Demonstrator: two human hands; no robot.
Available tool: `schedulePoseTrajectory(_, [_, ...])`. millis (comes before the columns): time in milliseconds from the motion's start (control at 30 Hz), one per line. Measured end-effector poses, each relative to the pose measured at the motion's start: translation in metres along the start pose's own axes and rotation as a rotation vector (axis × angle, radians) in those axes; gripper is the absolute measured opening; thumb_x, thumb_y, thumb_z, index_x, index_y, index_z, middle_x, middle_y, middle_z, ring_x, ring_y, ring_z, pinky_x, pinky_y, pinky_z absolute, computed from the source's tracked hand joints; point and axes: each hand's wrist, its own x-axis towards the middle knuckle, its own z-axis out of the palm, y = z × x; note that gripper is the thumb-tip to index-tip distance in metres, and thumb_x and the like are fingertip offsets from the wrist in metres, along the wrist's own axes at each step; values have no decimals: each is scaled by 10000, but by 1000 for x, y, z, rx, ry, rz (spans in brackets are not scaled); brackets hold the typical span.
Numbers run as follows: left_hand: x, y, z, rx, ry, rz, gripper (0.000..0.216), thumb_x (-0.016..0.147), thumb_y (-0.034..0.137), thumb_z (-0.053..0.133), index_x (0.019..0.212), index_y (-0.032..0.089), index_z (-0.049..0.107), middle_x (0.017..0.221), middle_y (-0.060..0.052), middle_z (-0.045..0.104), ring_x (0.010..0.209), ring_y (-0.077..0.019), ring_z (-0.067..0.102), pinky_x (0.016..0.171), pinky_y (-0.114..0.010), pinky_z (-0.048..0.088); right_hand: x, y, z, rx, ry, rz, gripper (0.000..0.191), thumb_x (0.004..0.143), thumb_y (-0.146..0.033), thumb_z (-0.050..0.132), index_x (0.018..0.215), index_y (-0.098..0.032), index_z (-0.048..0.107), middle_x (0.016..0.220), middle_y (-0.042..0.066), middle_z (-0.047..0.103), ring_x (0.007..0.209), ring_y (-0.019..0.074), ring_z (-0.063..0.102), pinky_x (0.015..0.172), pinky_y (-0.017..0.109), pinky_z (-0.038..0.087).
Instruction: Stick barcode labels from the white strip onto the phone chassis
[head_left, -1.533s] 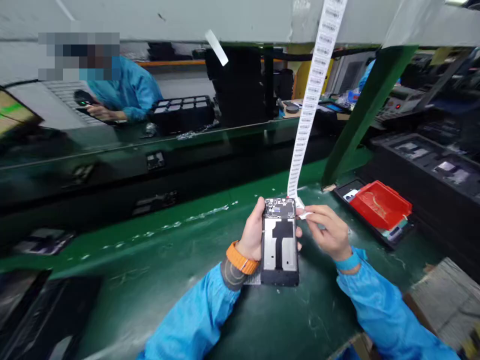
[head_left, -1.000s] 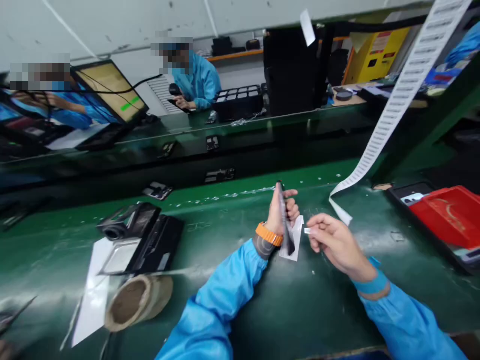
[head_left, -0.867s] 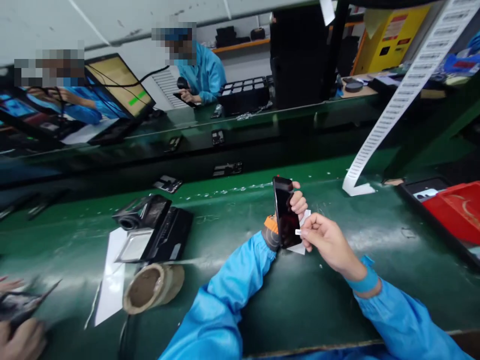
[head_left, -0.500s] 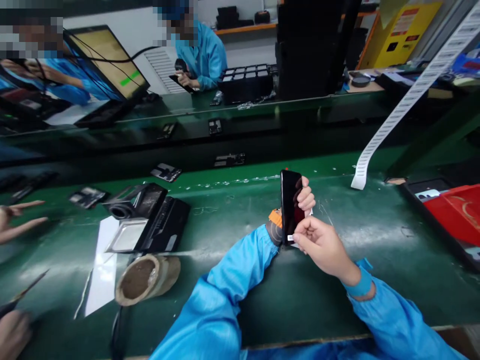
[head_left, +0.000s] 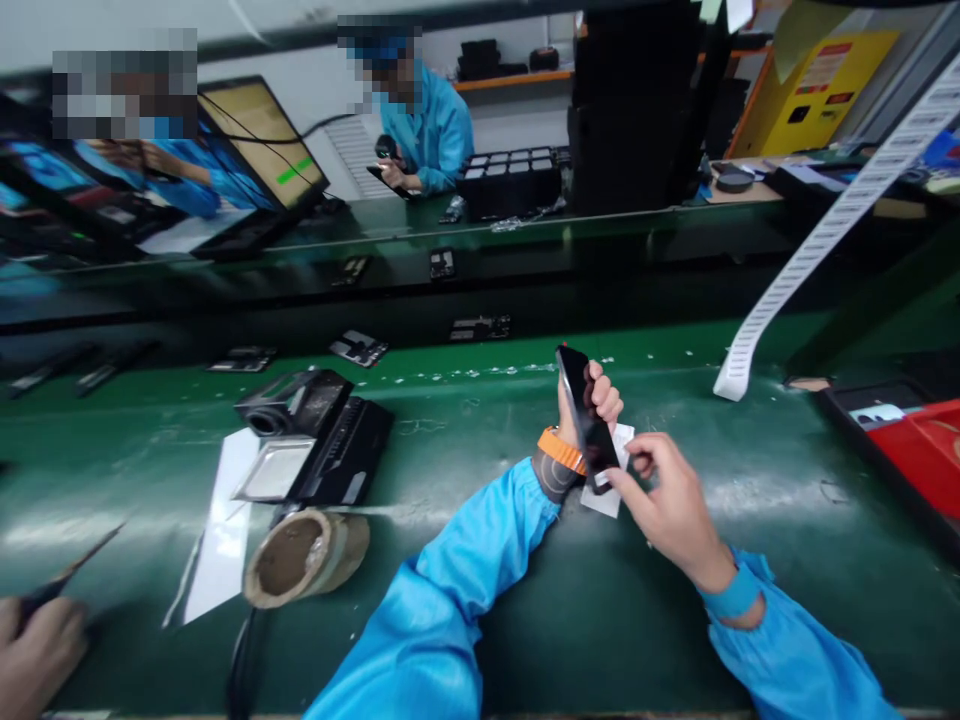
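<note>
My left hand [head_left: 604, 392] is closed round a black smartphone [head_left: 586, 415], its fingers wrapped over the far edge. The phone is tilted, its dark glossy face toward me. A small white label [head_left: 602, 478] sits at its lower end. My right hand [head_left: 671, 500] has its thumb tip at this label, while the index finger is bent and apart from the thumb. Partly hidden behind the phone, a white paper slip [head_left: 602, 503] shows below and to the right of it. An orange watch strap [head_left: 561, 450] is on my left wrist.
Left on the green bench [head_left: 450, 560] stand a black device [head_left: 349, 450] and a cardboard roll [head_left: 307, 560]. A person's hand [head_left: 45, 650] holds a thin tool [head_left: 90, 553]. A label strip [head_left: 787, 255] hangs at right, near a red tray [head_left: 915, 450]. Phone boards [head_left: 360, 348] lie behind.
The phone has tilted, its top leaning left, and more of the white slip shows. My right thumb and index finger have moved apart. The view has shifted; the other person's pointing hand has left it.
</note>
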Motion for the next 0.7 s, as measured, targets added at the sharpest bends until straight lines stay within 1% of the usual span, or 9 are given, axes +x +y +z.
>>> schedulePoseTrajectory(67, [7, -1, 2, 83, 255, 120, 448, 994, 546, 357, 720, 201, 433, 509, 64, 313, 393, -73, 308, 406, -192, 271, -1, 13, -1, 96, 30, -45, 404, 876, -425, 600, 1207, -194, 582, 1230, 141, 639, 1044, 266, 634, 882, 392, 525])
schedulePoseTrajectory(100, [10, -2, 3, 125, 375, 161, 460, 975, 579, 388, 716, 202, 433, 519, 59, 353, 409, -79, 357, 426, -198, 311, -1, 19, 0, 133, 24, -28, 466, 878, -436, 602, 1279, -203, 559, 1308, 144, 612, 1137, 291, 609, 946, 422, 509])
schedulePoseTrajectory(167, [14, -2, 3, 165, 476, 195, 447, 946, 591, 455, 740, 195, 473, 575, 39, 465, 475, -95, 474, 495, -214, 407, 1, 30, -1, 180, 39, 100, 474, 858, -455, 643, 1263, -213, 594, 1240, 130, 667, 1119, 310, 630, 949, 445, 519])
schedulePoseTrajectory(267, [15, 14, -4, 186, 275, 144, 433, 927, 591, 478, 844, 178, 573, 716, -9, 618, 592, -131, 605, 575, -248, 500, 14, 45, -9, 432, 104, 357, 378, 834, -487, 672, 1092, -211, 676, 1027, 101, 734, 893, 272, 689, 728, 397, 598])
schedulePoseTrajectory(367, [13, 50, -18, 529, 66, -132, 314, 893, 465, 578, 903, 155, 624, 709, -50, 664, 548, -172, 647, 467, -248, 483, 33, 62, -25, 767, 24, 543, 372, 775, -462, 740, 1044, -209, 701, 992, 87, 739, 768, 219, 684, 516, 297, 582])
schedulePoseTrajectory(467, [23, 82, -32, 890, 6, -337, 171, 854, 269, 645, 842, 99, 626, 654, -102, 655, 477, -192, 643, 384, -218, 414, 51, 83, -36, 862, 121, 627, 353, 714, -427, 788, 976, -202, 714, 987, 93, 746, 820, 226, 707, 577, 295, 621])
schedulePoseTrajectory(533, [44, 94, -35, 978, 58, -277, 116, 877, 193, 612, 848, 80, 613, 669, -103, 644, 491, -170, 643, 416, -212, 435, 58, 98, -36, 813, 280, 598, 388, 716, -452, 777, 1003, -206, 688, 1035, 103, 745, 911, 249, 720, 736, 353, 644])
schedulePoseTrajectory(600, [77, 100, -30, 1039, 135, -147, 129, 935, 177, 541, 929, 65, 605, 753, -106, 647, 584, -146, 665, 510, -217, 495, 62, 112, -32, 629, 366, 513, 440, 734, -486, 749, 1058, -205, 654, 1061, 116, 740, 919, 263, 726, 818, 409, 631])
schedulePoseTrajectory(700, [137, 112, -9, 1172, 215, 65, 252, 975, 273, 538, 1131, 85, 595, 1020, -115, 652, 849, -164, 673, 724, -303, 566, 61, 124, -23, 231, 292, 337, 411, 775, -507, 682, 1047, -199, 658, 983, 117, 757, 856, 271, 735, 820, 425, 618])
